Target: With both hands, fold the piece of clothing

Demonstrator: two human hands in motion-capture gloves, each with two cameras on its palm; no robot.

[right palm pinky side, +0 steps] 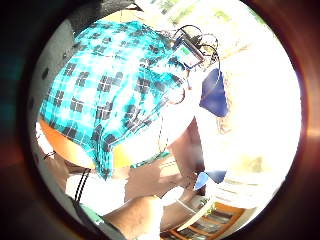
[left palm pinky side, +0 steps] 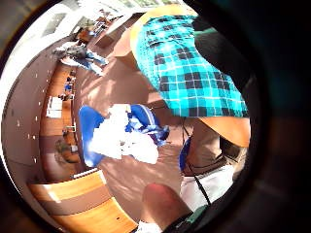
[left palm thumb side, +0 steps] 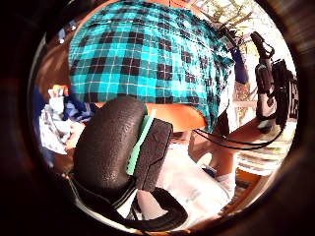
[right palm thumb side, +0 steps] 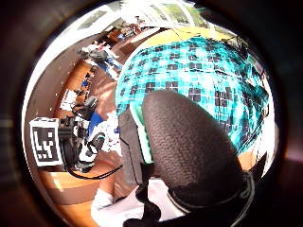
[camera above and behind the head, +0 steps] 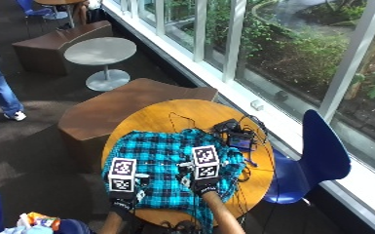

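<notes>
Fingers of the left hand (camera above and behind the head: 123, 201) and right hand (camera above and behind the head: 204, 184) are hidden, so their state cannot be told; both hands sit over the teal-and-black checked cloth shirt (camera above and behind the head: 167, 165). It lies rumpled and spread across the round wooden counter (camera above and behind the head: 174, 114), one edge hanging over the near rim. A blue plastic chair (camera above and behind the head: 320, 153) stands beside tall windows (camera above and behind the head: 290, 44).

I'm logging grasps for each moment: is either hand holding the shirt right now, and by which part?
It cannot be told. Both the left hand and right hand hover over the near part of the teal plaid shirt, but their fingers are hidden.
</notes>
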